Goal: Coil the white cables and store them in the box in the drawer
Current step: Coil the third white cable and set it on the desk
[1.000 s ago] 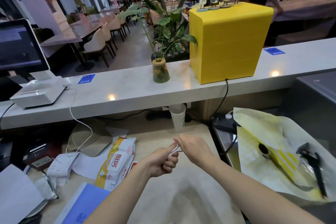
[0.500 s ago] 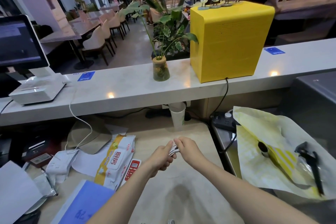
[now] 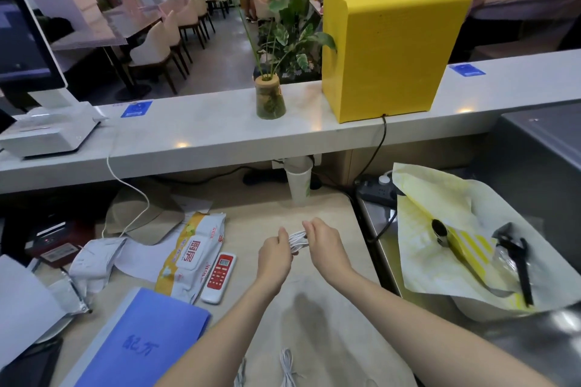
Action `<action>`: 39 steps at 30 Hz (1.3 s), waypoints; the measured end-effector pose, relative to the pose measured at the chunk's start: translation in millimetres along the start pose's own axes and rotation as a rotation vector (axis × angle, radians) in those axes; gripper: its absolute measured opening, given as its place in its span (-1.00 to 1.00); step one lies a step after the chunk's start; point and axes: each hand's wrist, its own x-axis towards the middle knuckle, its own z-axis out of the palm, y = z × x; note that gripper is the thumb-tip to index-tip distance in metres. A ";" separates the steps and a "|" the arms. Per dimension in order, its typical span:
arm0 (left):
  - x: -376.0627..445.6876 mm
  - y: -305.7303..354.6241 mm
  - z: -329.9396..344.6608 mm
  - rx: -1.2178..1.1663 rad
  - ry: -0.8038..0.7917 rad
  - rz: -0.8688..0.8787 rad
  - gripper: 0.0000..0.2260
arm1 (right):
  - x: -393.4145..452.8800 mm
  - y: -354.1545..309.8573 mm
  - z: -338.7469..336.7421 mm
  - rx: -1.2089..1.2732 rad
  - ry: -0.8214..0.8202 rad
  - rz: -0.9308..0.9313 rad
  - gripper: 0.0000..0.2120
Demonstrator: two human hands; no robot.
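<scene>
Between the two hands, held just above the beige desk (image 3: 317,317), sits a small coiled bundle of white cable (image 3: 298,240) — several loops gathered side by side. The left hand (image 3: 274,256) has its fingers curled round the left end of the bundle, thumb up on top. The right hand (image 3: 323,243) meets it from the other side, its fingers bent over the right end of the coil and pinching it, though the fingertips themselves are hidden behind the knuckles. Both hands touch the bundle and nearly touch each other.

Nearer the person than the fingers, at the bottom edge of the view, two more loose white cables (image 3: 287,369) lie on the desk between the forearms, well apart from the held coil.

Left of the fingers lies a red-and-white remote control (image 3: 219,273), and just beyond it a pack of wet wipes (image 3: 191,256); a blue folder (image 3: 141,342) lies closer to the person on that side. Beyond the fingers a white paper cup (image 3: 299,181) stands upright under the raised counter ledge, where a yellow box (image 3: 390,50) and a small plant vase (image 3: 269,97) stand. Right of the fingers, a yellow-printed paper bag (image 3: 440,229) is spread over a steel surface — black scissors (image 3: 515,258) lie on it.
</scene>
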 end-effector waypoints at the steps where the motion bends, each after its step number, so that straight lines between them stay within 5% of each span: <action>1: -0.5 -2.2 1.3 0.011 0.017 0.016 -0.50 | -3.6 1.0 0.9 0.013 0.003 -0.001 -0.67; 19: -31.0 -54.9 38.1 0.200 -0.074 0.173 -0.61 | -51.2 85.7 -19.2 0.133 -0.143 0.170 -0.53; 23: -36.9 -62.7 43.4 0.225 -0.097 0.183 -0.62 | -65.2 103.9 -25.1 0.111 -0.157 0.271 -0.64; 26: -41.4 -67.0 45.4 0.231 -0.108 0.184 -0.62 | -76.1 119.5 -28.0 -0.038 -0.247 0.321 -0.84; 29: -44.8 -72.4 47.3 0.234 -0.118 0.163 -0.62 | -88.7 138.2 -28.8 -0.269 -0.510 0.349 -0.96; 33: -48.9 -77.7 51.3 0.216 -0.132 0.157 -0.62 | -106.5 154.6 -30.2 -0.451 -0.705 0.389 -0.94; 39: -53.7 -79.7 54.5 0.198 -0.162 0.154 -0.61 | -123.5 158.4 -24.5 -0.684 -0.753 0.279 -0.77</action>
